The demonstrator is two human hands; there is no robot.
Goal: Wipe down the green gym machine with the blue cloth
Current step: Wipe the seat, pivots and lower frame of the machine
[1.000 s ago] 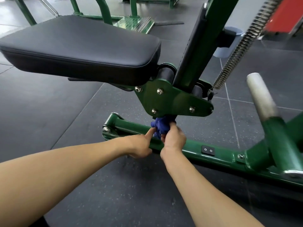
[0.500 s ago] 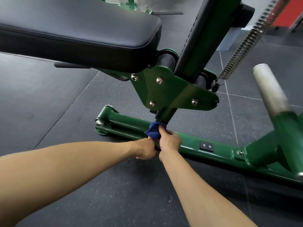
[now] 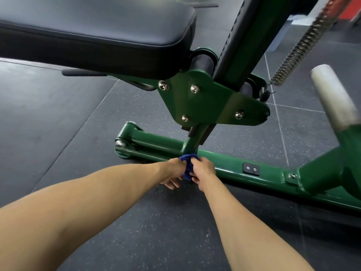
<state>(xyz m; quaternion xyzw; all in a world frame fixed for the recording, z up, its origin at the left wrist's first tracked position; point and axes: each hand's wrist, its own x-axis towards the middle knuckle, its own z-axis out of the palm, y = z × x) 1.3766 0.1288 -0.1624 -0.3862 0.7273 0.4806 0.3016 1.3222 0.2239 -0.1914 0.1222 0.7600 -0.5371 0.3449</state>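
Note:
The green gym machine (image 3: 211, 100) fills the upper half of the view, with a bolted bracket plate, a short upright post and a long base bar (image 3: 230, 165) on the floor. A bunched blue cloth (image 3: 188, 164) sits at the foot of the post where it meets the base bar. My left hand (image 3: 172, 172) and my right hand (image 3: 203, 171) both grip the cloth from either side, close together. Most of the cloth is hidden between my fingers.
A black padded seat (image 3: 93, 36) overhangs at the upper left, a black backrest rises beside it. A coil spring (image 3: 304, 44) slants at the upper right. A white-capped peg (image 3: 332, 96) juts up at the right. Dark rubber floor tiles (image 3: 58, 133) lie all around.
Both hands have slid the cloth down the post, from just under the bracket plate to the base bar. The view has moved closer and lower.

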